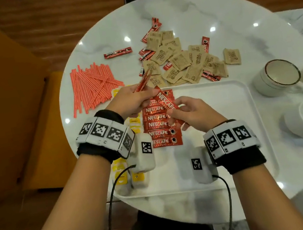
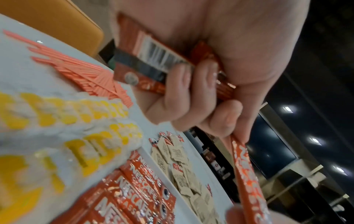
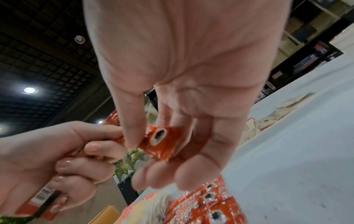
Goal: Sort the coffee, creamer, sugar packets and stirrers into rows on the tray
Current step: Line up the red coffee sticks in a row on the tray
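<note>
While you hold both hands above the near-left part of the tray, the scene reads like this:

Left grip: your left hand point(image 1: 133, 99) is curled tight around a small bundle of coffee sticks point(image 2: 153, 66); their far ends stick out beyond the knuckles toward the sugar pile.

Right grip: your right hand point(image 1: 192, 111) pinches the lower end of one single coffee stick point(image 1: 166, 100) between thumb and fingers; the other fingers are loosely bent under it.

Single stick: it goes slanted from your right grip up to your left grip, and your left fingers point(image 2: 226, 115) touch its upper end.

Coffee row: directly below both grips, red Nescafe sticks point(image 1: 161, 125) lie side by side in one column on the tray point(image 1: 225, 101).

Creamer: white and yellow packets point(image 1: 133, 122) lie on the tray just left of the coffee row, under your left wrist.

Sugar: brown packets point(image 1: 184, 62) are in a loose pile on the table point(image 1: 229, 9), beyond both grips, with several red sticks mixed in.

Stirrers: red and white stirrers point(image 1: 90, 85) lie in a heap on the table, beyond your left grip and to its left.

Cups: white cups point(image 1: 277, 78) stand on the table, well right of your right grip.
</note>
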A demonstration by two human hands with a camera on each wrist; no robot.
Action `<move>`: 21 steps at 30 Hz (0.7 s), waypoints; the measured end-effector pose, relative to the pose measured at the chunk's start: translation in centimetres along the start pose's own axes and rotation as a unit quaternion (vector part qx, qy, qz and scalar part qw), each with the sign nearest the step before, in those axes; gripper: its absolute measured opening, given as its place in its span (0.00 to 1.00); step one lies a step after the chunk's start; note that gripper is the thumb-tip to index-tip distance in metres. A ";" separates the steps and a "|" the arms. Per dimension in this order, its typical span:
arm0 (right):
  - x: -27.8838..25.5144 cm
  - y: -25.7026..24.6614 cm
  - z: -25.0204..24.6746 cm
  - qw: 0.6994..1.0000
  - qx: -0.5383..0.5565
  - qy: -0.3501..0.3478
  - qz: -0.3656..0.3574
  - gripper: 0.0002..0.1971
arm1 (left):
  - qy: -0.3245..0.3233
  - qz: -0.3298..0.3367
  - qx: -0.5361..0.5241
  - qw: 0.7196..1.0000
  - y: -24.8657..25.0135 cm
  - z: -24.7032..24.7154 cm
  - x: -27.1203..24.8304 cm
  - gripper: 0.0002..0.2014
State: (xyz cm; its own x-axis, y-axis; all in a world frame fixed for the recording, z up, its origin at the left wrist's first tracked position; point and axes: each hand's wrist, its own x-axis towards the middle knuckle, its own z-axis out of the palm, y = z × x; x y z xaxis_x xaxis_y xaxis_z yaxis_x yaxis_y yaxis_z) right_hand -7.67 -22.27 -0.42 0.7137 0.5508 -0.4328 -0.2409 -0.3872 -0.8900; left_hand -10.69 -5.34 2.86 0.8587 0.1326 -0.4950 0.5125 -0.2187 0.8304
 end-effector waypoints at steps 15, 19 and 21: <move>-2.2 3.6 -0.2 0.998 -0.023 0.013 0.059 0.06 | -0.020 -0.062 0.240 0.969 -3.3 0.9 -2.0 0.08; -3.0 3.8 -0.6 0.994 -0.056 0.010 0.094 0.06 | -0.018 -0.051 0.242 0.969 -3.4 1.3 -1.8 0.08; -3.4 3.9 -0.8 0.992 -0.068 0.010 0.105 0.06 | -0.018 -0.049 0.237 0.970 -3.3 1.4 -1.8 0.09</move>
State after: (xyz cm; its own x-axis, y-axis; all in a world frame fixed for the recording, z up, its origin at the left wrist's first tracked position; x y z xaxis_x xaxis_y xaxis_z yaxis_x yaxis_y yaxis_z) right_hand -10.53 -26.21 -2.34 0.6705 0.4336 -0.6020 -0.2958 -0.5879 -0.7529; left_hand -13.90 -6.21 0.66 0.8014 0.1436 -0.5806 0.5275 -0.6273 0.5730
